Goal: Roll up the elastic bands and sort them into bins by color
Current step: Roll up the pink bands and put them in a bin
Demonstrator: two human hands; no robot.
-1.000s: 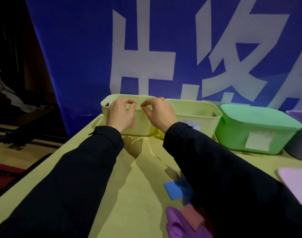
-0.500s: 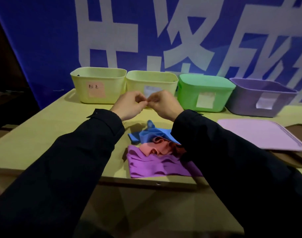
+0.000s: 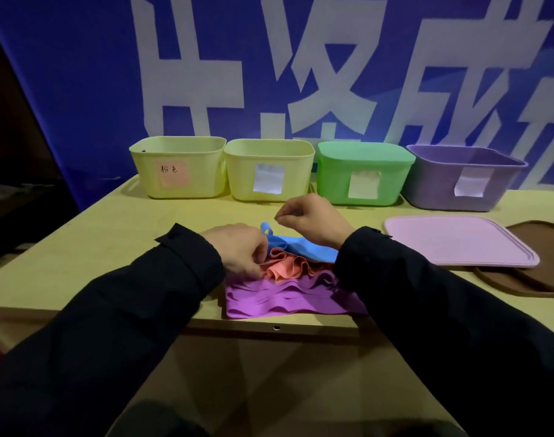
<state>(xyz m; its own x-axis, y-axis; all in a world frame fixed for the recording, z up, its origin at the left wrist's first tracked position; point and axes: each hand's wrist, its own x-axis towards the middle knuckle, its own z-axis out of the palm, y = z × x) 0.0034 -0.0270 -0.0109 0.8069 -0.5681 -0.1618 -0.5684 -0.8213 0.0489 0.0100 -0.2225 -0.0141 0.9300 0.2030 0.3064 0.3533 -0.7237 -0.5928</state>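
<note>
At the table's (image 3: 80, 234) near edge my left hand (image 3: 237, 247) pinches the orange band (image 3: 285, 268) in the pile, to free it for rolling. My right hand (image 3: 313, 217) hovers, fingers curled, holding nothing. Bins (image 3: 178, 167) wait along the far edge.

A pale wooden table (image 3: 80, 241) carries everything in view, its front edge running just below the hands. Beyond the hands a blue banner (image 3: 80, 74) with large white characters hangs as the backdrop. To the right of the right hand a pink lid (image 3: 458, 241) lies flat on the table. It overlaps a brown lid (image 3: 540, 272), which lies partly under it and further right. Left of the left hand, past the table edge, the room is dark, with what may be a dark floor; detail there cannot be made out.
</note>
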